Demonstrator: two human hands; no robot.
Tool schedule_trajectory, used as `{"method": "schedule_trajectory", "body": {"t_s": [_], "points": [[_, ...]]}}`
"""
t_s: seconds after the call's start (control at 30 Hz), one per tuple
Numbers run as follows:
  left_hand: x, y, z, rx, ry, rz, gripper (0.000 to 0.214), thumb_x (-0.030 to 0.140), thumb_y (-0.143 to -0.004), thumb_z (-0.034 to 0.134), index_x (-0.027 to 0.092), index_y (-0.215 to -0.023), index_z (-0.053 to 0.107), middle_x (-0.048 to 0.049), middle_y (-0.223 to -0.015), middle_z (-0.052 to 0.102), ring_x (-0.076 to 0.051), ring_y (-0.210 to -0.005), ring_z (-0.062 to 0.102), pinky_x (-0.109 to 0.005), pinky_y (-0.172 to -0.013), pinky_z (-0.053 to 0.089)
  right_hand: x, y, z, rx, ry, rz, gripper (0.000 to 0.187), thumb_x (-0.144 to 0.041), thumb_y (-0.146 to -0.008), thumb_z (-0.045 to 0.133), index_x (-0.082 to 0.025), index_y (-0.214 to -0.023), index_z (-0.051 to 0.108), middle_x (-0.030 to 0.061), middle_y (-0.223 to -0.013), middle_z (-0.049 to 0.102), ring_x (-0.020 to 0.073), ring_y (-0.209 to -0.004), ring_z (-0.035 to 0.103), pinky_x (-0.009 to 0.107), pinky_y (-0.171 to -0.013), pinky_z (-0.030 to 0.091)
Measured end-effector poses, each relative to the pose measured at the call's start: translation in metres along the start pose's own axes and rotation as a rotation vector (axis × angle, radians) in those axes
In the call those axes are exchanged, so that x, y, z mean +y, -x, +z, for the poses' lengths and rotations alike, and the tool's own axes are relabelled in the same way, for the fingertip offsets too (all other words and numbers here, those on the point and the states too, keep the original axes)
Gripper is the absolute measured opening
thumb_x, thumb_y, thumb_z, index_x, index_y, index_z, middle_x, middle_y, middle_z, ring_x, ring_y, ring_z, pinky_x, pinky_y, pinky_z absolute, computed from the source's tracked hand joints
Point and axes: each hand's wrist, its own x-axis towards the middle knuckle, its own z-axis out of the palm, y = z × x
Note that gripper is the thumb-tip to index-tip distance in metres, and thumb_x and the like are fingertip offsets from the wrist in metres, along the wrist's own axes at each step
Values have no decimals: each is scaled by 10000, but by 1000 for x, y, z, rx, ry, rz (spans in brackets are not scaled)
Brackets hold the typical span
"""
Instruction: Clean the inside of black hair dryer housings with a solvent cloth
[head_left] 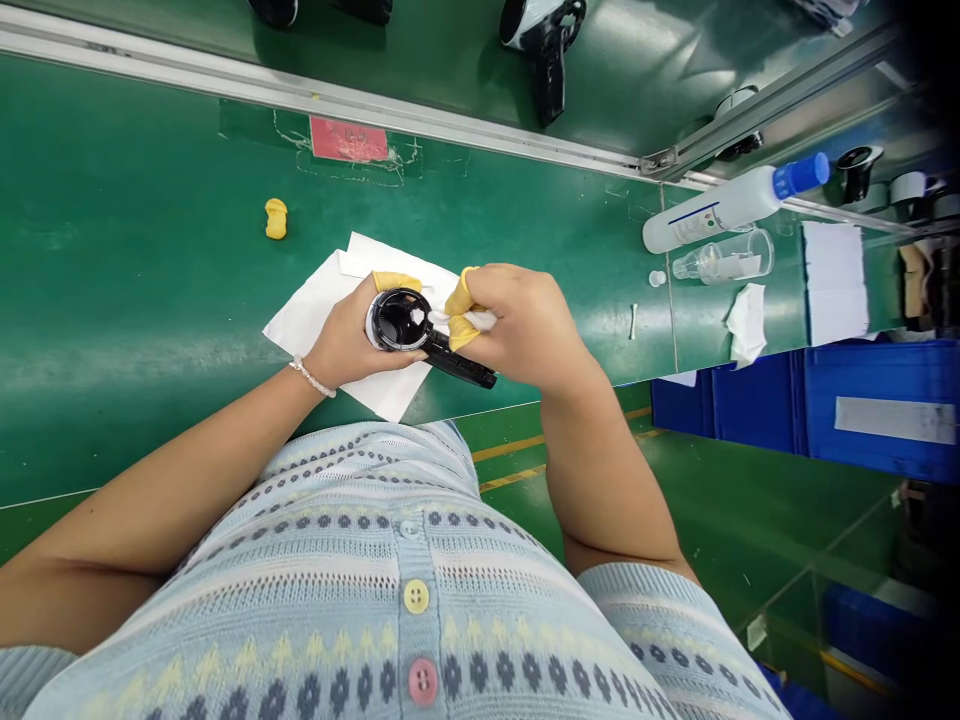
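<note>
Black round-headed part (401, 325) was held in the closed grip of the left hand (349, 335), above paper sheet (311, 325) at 12 o'clock on the table (150, 300); white wipe (472, 320) was pinched against it by the right hand (525, 330).

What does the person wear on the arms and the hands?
The left hand and right hand have yellow finger covers on some fingers. A white bead bracelet goes around the left wrist. The short sleeves are pale blue knit with a dark pattern.

Left hand (349, 335) holds a black device (401, 320), right hand (525, 325) a white cloth (472, 320).
</note>
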Motion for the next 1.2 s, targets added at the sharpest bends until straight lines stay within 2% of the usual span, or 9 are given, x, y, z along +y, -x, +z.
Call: {"method": "schedule_trajectory", "body": {"t_s": [0.13,0.27,0.33,0.43,0.53,0.63,0.83,0.97,1.2], "points": [[0,0,0,11,-24,-34,679,537,-602,789,223,-1133,506,-59,-1092,650,-255,-1027,636,-342,-886,517,-5,-3,12,95,107,42,40,-235,-744,498,-202,-724,505,12,-668,507,159,-660,439,274,-582,257],[2,0,0,3,-35,-50,675,534,-599,784,216,-1128,508,-57,-1092,650,-254,-1023,634,-344,-887,515,-10,7,13,119,167,52,31,-221,-735,525,-202,-721,504,18,-654,516,171,-652,446,279,-555,242],[3,0,0,-16,-40,-64,679,533,-591,786,209,-1124,517,-61,-1094,647,-255,-1020,631,-346,-884,514,-13,15,10,135,134,42,56,-228,-733,532,-199,-701,497,8,-630,507,162,-623,441,276,-539,241],[5,0,-1,-29,-46,-86,682,528,-585,788,207,-1124,522,-64,-1108,639,-252,-1020,625,-343,-883,512,-20,21,11,122,-64,-32,57,-213,-736,519,-198,-687,495,-15,-614,505,135,-588,443,259,-532,274],[6,-1,-1,-25,-50,-97,647,516,-609,773,216,-1123,518,-54,-1111,632,-241,-1010,625,-337,-868,518,-28,18,23,263,-215,-15,47,-192,-768,479,-198,-728,505,-16,-659,535,124,-605,467,250,-559,317],[7,-1,-1,-28,-47,-95,623,486,-614,769,214,-1117,522,-50,-1102,631,-242,-1011,622,-339,-856,522,-33,11,37,416,-123,77,51,-187,-780,454,-199,-764,501,6,-697,549,147,-647,480,270,-586,332],[7,-2,-1,-25,-44,-98,609,436,-608,765,226,-1119,508,-40,-1093,632,-249,-999,626,-351,-837,527,-35,2,46,292,50,187,67,-191,-810,430,-209,-807,495,36,-749,543,198,-718,485,327,-674,364],[8,-3,-1,-32,-29,-103,595,434,-604,763,234,-1104,509,-39,-1081,637,-252,-992,629,-356,-824,531,-38,-1,47,272,99,223,79,-185,-820,419,-202,-808,496,51,-747,528,211,-727,467,339,-669,350],[6,-3,1,-23,21,-92,469,445,-676,687,245,-1060,505,-14,-1043,662,-226,-913,661,-342,-750,558,-47,-4,37,124,79,100,29,-189,-754,472,-195,-753,501,32,-684,508,183,-682,450,295,-587,296]]}}
